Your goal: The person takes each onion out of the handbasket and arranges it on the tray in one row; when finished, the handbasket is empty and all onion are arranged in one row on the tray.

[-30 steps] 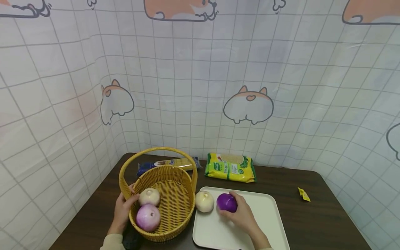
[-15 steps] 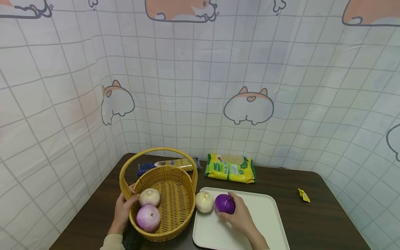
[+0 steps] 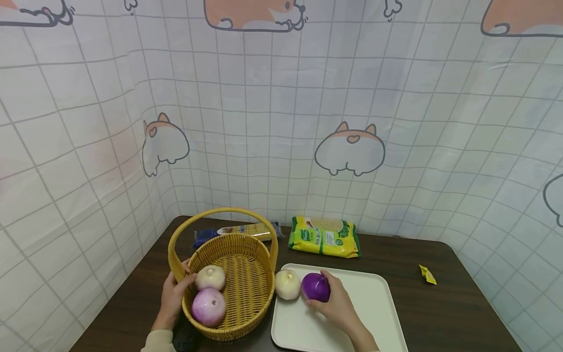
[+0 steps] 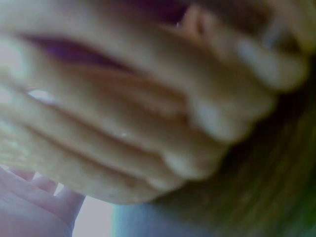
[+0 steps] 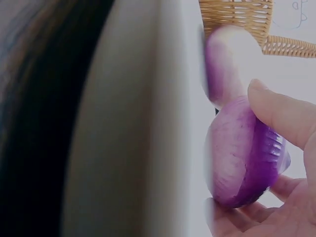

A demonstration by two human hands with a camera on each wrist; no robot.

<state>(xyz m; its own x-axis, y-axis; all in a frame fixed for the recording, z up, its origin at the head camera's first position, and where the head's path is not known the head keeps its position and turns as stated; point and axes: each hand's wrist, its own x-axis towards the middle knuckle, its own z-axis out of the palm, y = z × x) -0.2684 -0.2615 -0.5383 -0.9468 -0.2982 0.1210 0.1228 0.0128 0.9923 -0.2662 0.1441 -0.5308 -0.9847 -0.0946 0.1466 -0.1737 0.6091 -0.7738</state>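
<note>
Lying between the hands, the dark purple onion (image 3: 314, 287) sits on the white tray (image 3: 374, 298) within the right hand's (image 3: 337, 304) curled grasp; the left hand (image 3: 172, 297), well apart, grips the basket's (image 3: 246, 283) rim.

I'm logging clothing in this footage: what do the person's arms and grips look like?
Left grip and right grip are bare hands, ungloved. The left sleeve is plain cream; only a pale sliver of the right sleeve shows. No cable is visible. A dark thing by the left sleeve is too dim to identify.
</note>
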